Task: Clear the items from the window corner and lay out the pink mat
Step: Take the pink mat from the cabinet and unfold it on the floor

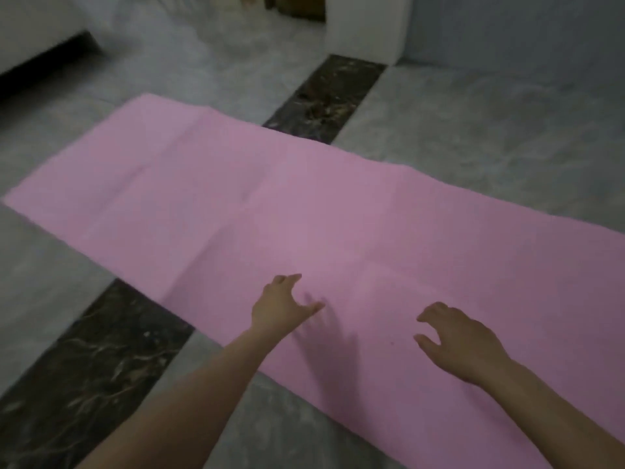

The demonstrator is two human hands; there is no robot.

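Both forearms reach in from the bottom edge, bare. Pink mat (304, 211) lies unrolled flat on the grey marble floor (490, 137), running diagonally from far left to near right w/ faint fold creases. It crosses a dark marble strip (101, 360). White pillar (365, 28) stands beyond. My left hand (280, 306) hovers over the mat's near edge, fingers spread, holding nothing. My right hand (463, 343) is over the mat too, fingers loosely curled, empty.

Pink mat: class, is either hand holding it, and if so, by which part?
Neither. The left hand and right hand hover open above the pink mat, gripping nothing.
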